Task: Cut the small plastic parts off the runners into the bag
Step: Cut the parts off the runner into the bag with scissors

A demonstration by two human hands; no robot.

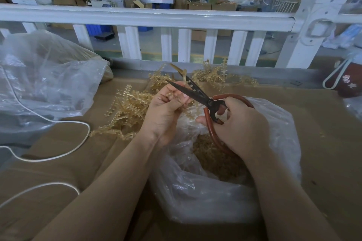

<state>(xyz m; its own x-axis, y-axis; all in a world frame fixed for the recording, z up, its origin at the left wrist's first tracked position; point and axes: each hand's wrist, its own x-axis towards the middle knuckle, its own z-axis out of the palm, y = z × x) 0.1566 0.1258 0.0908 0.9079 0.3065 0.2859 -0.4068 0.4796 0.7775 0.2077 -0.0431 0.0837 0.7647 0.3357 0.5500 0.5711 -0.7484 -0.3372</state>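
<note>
The left hand (166, 107) pinches a runner (181, 73), apparently between the open scissors (195, 92) the right hand (241, 123) grips; snipping directly above the bag (274, 154) catches parts.

White railing (148, 18) behind — white cord (58, 121) on cardboard (323, 123).

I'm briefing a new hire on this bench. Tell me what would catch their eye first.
The black-bladed scissors with red handles, held at center by the right hand with blades open. The left hand grips an amber plastic runner at the blades. Below the hands, a clear bag holds cut parts; behind them lies a pile of uncut runners.
</note>
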